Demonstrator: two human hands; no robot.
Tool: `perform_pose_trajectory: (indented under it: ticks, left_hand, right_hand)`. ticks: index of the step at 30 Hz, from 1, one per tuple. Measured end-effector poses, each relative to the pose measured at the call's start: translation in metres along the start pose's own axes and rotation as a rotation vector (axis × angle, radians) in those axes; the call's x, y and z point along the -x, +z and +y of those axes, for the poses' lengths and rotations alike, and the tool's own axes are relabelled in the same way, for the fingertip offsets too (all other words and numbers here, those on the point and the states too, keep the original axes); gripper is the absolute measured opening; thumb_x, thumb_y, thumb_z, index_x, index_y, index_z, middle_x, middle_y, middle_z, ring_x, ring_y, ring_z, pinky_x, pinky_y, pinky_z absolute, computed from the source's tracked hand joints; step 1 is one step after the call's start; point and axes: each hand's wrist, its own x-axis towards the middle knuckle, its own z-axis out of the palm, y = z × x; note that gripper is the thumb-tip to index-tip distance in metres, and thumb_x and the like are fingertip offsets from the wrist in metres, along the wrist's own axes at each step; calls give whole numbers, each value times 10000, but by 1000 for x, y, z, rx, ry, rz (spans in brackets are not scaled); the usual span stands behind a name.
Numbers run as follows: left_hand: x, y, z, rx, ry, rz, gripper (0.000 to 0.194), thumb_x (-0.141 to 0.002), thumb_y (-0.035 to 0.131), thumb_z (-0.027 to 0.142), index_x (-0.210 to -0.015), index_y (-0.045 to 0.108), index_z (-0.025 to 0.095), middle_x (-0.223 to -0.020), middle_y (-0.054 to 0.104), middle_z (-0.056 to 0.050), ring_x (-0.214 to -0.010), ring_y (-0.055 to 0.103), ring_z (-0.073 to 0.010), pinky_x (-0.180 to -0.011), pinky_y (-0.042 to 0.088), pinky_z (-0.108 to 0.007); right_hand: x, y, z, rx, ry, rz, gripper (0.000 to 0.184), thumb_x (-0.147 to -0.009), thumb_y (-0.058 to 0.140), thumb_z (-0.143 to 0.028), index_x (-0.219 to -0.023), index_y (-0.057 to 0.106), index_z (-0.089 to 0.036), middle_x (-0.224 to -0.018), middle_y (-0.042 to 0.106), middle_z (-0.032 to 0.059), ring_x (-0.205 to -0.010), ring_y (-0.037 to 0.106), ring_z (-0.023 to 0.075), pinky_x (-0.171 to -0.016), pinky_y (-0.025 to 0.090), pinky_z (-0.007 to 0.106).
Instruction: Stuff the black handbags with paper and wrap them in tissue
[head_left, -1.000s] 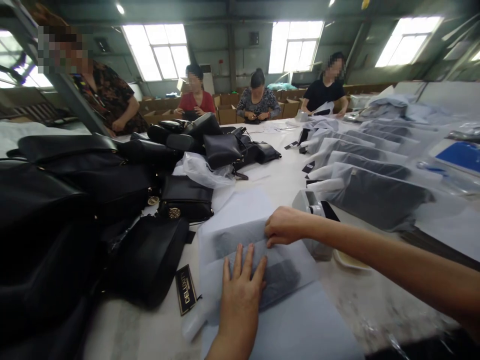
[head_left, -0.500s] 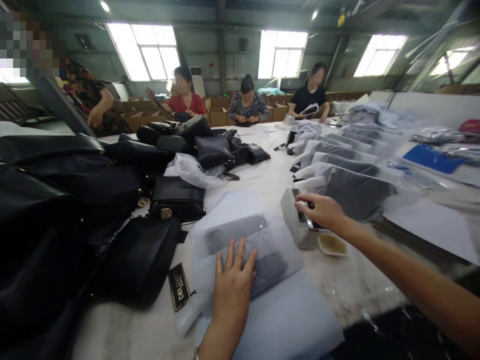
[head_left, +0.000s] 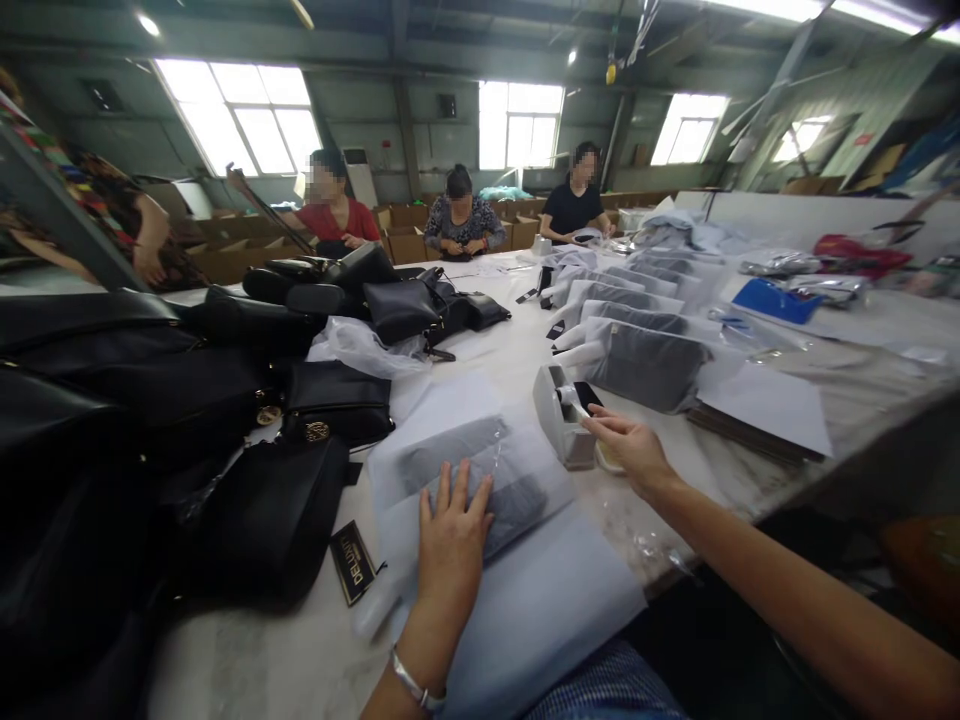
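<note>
My left hand [head_left: 451, 535] lies flat with fingers spread on a dark bag wrapped in white tissue paper [head_left: 442, 455]. A black hang tag [head_left: 352, 562] with gold letters sits beside the wrapping on the left. Right of the bundle stands a pale tape dispenser [head_left: 551, 425]. At its near right side, my right hand [head_left: 634, 455] has thumb and fingers pinched on what looks like a strip of tape, mostly hidden by the fingers. Partly behind that hand is a small dish [head_left: 607, 458].
Black handbags [head_left: 262, 520] are heaped along the left. Wrapped bags [head_left: 645, 365] stand in a row beyond the dispenser, near a stack of white sheets [head_left: 765, 405]. A blue packet [head_left: 776, 300] lies farther right. Several co-workers are across the table, including a person in red [head_left: 337, 222].
My right hand has drawn back from over the dispenser to its near right side. My left hand stays on the wrapped bag. The view has turned to the right.
</note>
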Motion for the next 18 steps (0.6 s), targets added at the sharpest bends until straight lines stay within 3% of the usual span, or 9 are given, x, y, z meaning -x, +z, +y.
perform_pose_trajectory:
  ticks: [3,7,9,13,15,18]
  left_hand:
    - [0,1,0,8,4,3,456,-901,586,223,-1341,534,331,-1512,418,-69,-1397,346,-355,-1035,392,-609]
    - [0,2,0,8,0,5,460,-898,590,215,-1341,534,325,-1508,423,-74,-1398,343,-359,-1032,393,-613]
    - [1,2,-1,8,2,8,460,-898,589,212,-1340,534,326,-1510,421,-70,-1397,345,-358,-1035,390,-613]
    - [0,0,-1,16,5,12,456,-895,593,209,-1332,543,328,-1506,426,-67,-1395,353,-352,-1032,402,-605]
    - [-1,-1,0,16,2,8,452,-893,596,209,-1327,550,327,-1499,436,-67,-1392,359,-351,-1028,408,-605]
    - [-4,-4,0,14,-3,-8,450,-890,601,210,-1322,556,328,-1495,442,-63,-1383,374,-352,-1022,417,-600]
  right_hand:
    - [26,-3,-6,-137,66,58,355,-629,820,-487,-830,780,-197,-1216,673,96,-1156,596,278,-1009,443,378]
    - [50,-3,6,-303,313,-40,386,-653,812,-492,-907,764,-204,-1029,733,89,-979,672,230,-774,559,305]
    - [52,-1,18,-305,355,-69,385,-658,806,-497,-898,756,-201,-938,741,83,-830,689,193,-669,563,278]
    - [39,1,37,-166,278,-56,387,-626,816,-498,-815,745,-168,-779,718,57,-531,575,119,-527,505,264]
    - [30,-5,38,-77,227,-75,354,-639,810,-483,-763,739,-159,-661,680,27,-496,532,116,-525,472,264]
    - [20,-21,30,270,43,-179,317,-750,708,-491,-717,726,-176,-504,591,-13,-497,536,146,-551,430,274]
